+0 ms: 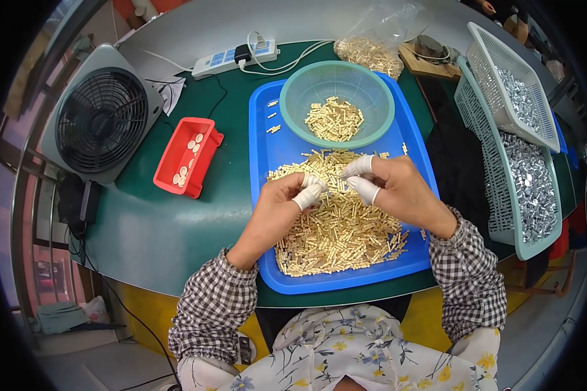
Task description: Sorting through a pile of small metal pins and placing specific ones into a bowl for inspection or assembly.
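Observation:
Both my hands are over a heap of small gold-coloured metal pieces [346,228] in a blue tray [277,281]. White finger cots cover the thumb and forefinger of each hand. My left hand [277,208] is closed in a pinch at the left of the heap. Facing it, my right hand [401,189] pinches too, its fingertips a short way from the left ones. Whatever small piece each pinch holds is too small to make out. Behind them in the tray stands a pale green mesh basket [293,104] with more gold-coloured pieces [334,119] at its bottom.
On the left are a red bin [190,156] with several round pale discs and a box fan [101,120]. A power strip [235,57] and a clear bag of pieces [372,55] lie at the back. Baskets of silvery parts [531,189] stand at right.

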A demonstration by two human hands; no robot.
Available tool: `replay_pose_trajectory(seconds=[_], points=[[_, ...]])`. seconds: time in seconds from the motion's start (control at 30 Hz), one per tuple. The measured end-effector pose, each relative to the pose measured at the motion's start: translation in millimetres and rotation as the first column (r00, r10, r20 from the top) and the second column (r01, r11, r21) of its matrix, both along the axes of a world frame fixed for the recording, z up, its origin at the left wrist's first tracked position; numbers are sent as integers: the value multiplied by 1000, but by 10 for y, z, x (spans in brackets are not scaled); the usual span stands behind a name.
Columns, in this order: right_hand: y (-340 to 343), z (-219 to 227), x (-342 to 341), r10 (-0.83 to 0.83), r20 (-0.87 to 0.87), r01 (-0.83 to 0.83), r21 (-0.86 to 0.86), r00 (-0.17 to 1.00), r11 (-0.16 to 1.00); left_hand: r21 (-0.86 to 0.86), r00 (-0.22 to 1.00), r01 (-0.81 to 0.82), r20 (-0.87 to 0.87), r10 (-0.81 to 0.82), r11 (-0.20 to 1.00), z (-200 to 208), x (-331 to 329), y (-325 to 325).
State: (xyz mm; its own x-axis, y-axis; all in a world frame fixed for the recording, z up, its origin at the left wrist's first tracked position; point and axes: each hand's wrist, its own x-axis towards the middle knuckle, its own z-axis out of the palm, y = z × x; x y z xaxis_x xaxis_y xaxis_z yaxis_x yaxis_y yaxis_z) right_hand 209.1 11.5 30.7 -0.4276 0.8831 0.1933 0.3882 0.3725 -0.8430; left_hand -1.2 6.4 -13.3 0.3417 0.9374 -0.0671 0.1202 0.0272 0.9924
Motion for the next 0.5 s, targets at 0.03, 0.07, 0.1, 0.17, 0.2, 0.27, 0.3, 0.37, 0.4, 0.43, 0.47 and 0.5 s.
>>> replay_pose_trajectory(seconds=[0.03, 0.07, 0.1, 0.17, 0.2, 0.27, 0.3, 0.37, 0.4, 0.43, 0.47, 0.5], points=[[-26, -30, -34, -2, -3, 2, 87, 1000, 996, -170, 978, 19, 206, 17, 985, 16, -19, 24], [-37, -64, -51, -4, -6, 5, 173, 1000, 985, -329, 915, 72, 397, 69, 941, 19, -31, 46], [-44, -78, -52, -4, -10, 6, 177, 1000, 984, -326, 917, 71, 394, 67, 943, 17, -38, 52], [-45, -127, -55, -27, 20, 22, 244, 999, 970, -367, 826, 118, 552, 114, 923, -37, -50, 62], [-46, -143, -56, -40, 36, 29, 276, 999, 961, -385, 769, 146, 624, 141, 912, -52, -54, 66], [-52, -173, -71, -30, 28, 21, 260, 999, 965, -395, 769, 147, 622, 146, 907, -47, -49, 64], [-53, -191, -82, -18, 22, 12, 242, 1000, 970, -406, 768, 148, 622, 154, 902, -45, -46, 61], [-49, -202, -92, -5, 16, 1, 223, 1000, 975, -418, 767, 148, 621, 163, 896, -55, -51, 66], [-47, -198, -94, -4, 18, 0, 229, 1000, 973, -407, 773, 153, 617, 148, 901, -65, -57, 77], [-51, -193, -97, -4, 20, 0, 235, 1000, 972, -395, 779, 158, 614, 132, 905, -74, -64, 85], [-55, -190, -99, -4, 22, -1, 241, 1000, 971, -383, 784, 164, 610, 116, 909, -73, -68, 88], [-58, -192, -98, -3, 23, -2, 241, 1000, 970, -383, 784, 163, 610, 116, 909, -67, -64, 86]])
